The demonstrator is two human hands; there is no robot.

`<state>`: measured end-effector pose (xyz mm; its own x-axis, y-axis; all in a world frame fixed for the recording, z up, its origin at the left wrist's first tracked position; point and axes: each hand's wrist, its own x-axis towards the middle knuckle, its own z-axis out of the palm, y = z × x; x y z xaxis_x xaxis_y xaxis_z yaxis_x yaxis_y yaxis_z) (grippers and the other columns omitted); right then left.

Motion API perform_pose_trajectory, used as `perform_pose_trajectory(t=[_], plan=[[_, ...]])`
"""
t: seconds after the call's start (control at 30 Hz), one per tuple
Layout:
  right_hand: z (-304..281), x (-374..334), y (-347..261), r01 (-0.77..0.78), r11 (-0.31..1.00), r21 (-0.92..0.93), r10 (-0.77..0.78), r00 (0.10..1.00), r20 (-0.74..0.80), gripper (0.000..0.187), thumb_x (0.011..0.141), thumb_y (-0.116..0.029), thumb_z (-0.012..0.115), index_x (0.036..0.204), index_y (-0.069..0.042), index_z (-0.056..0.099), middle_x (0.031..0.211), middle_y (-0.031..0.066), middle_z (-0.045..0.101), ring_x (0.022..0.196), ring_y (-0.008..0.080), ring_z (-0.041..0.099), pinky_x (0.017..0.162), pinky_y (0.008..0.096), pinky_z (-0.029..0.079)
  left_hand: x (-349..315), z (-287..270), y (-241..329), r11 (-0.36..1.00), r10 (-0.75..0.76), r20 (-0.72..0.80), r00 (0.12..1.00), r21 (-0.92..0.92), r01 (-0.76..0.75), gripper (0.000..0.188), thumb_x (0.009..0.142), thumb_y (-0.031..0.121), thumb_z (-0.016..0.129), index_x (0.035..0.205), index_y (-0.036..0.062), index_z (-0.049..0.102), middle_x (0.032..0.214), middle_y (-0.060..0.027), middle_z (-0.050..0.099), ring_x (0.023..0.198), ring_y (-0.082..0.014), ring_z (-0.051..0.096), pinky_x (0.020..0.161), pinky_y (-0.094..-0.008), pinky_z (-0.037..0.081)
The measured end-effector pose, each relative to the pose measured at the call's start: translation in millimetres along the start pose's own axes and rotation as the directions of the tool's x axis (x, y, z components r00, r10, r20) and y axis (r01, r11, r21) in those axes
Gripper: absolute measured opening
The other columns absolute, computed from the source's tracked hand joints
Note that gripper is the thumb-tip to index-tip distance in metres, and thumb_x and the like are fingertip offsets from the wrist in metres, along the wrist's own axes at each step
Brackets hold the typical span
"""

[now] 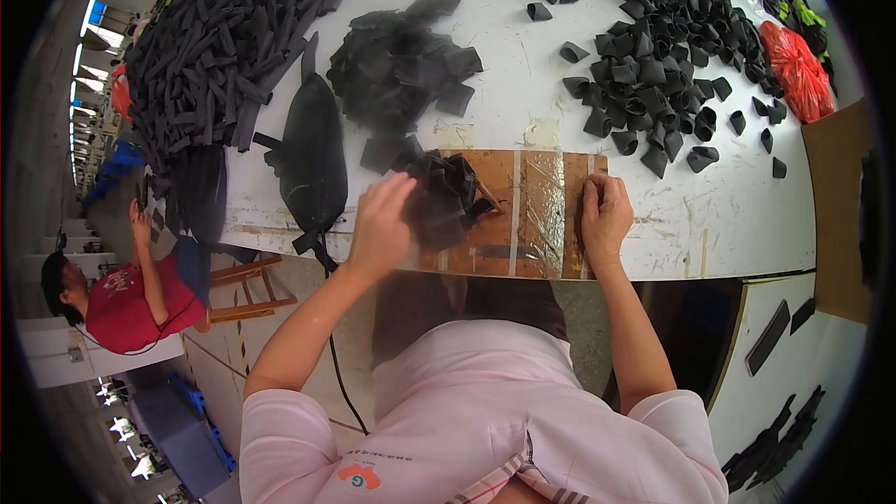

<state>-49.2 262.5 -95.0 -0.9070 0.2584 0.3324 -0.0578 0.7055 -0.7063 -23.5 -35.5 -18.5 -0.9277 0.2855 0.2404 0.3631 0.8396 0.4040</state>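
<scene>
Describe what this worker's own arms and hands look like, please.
They are human. The left hand and right hand each have ordinary jointed fingers, with no gloves visible. The arms are bare below short, pale pink sleeves that match the shirt. I see no watch, bracelet or cable attached to either arm.

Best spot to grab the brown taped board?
I'd set the grip on the right edge of the brown board, coming from the right, probably pinching top and underside. It lies flat; black pieces cover much of its left end, and the right hand is already at that edge.
</scene>
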Motion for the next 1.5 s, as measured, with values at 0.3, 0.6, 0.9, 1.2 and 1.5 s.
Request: perform_pose_trajectory(t=[0.3,0.6,0.9,1.2,1.5], plan=[[1.2,-0.2,-2.9,0.002,0.998,-0.059,-0.003,1.000,-0.013,0.003,0.079,-0.009,0.056,0.081,-0.007,0.056,0.073,0.0078,0.054,0.063,0.0270,0.054,0.055,0.0351,0.042,63.2,32.3,-45.4,0.878,-0.396,-0.038,0.917,0.278,0.390,0.032,0.073,0.024,0.063,0.092,-0.0020,0.056,0.097,-0.0186,0.054,0.095,-0.0339,0.050,0.079,-0.0403,0.043],[2.8,3.6,-8.5,-0.017,0.991,-0.132,0.016,1.000,-0.010,0.004,0.079,-0.010,0.056,0.082,-0.007,0.057,0.075,0.0073,0.056,0.062,0.0244,0.056,0.055,0.0324,0.043,76.0,51.0,-88.1,0.941,-0.055,-0.062,0.997,0.330,0.073,0.006,0.067,0.000,0.055,0.073,0.0010,0.055,0.078,-0.0150,0.054,0.077,-0.0334,0.053,0.070,-0.0409,0.044],[4.5,0.5,-4.0,0.002,0.983,-0.185,-0.008,0.999,-0.037,0.007,0.079,-0.011,0.055,0.083,-0.007,0.057,0.077,0.0082,0.057,0.064,0.0267,0.057,0.057,0.0339,0.044,62.7,1.4,-47.7,0.994,0.055,0.025,0.998,-0.093,-0.053,0.017,0.068,-0.004,0.053,0.083,-0.0034,0.060,0.077,-0.0176,0.057,0.070,-0.0345,0.056,0.067,-0.0397,0.045],[6.2,1.2,-8.2,0.013,0.979,-0.202,-0.016,1.000,-0.017,0.006,0.078,-0.012,0.055,0.082,-0.008,0.055,0.078,0.0078,0.057,0.068,0.0286,0.056,0.059,0.0362,0.044,4.0,2.8,-4.9,1.000,0.023,0.138,0.990,0.009,-0.025,0.043,0.069,0.001,0.054,0.111,-0.0035,0.050,0.111,-0.0198,0.050,0.102,-0.0335,0.047,0.088,-0.0369,0.038],[3.4,0.7,-3.5,0.003,0.987,-0.161,-0.009,0.999,-0.037,0.005,0.078,-0.012,0.055,0.081,-0.008,0.055,0.077,0.0086,0.056,0.068,0.0289,0.055,0.058,0.0366,0.044,60.1,23.9,-36.1,0.954,-0.173,0.008,0.985,-0.245,0.170,0.038,0.071,0.003,0.056,0.108,-0.0026,0.051,0.108,-0.0194,0.053,0.098,-0.0358,0.050,0.084,-0.0390,0.041]])
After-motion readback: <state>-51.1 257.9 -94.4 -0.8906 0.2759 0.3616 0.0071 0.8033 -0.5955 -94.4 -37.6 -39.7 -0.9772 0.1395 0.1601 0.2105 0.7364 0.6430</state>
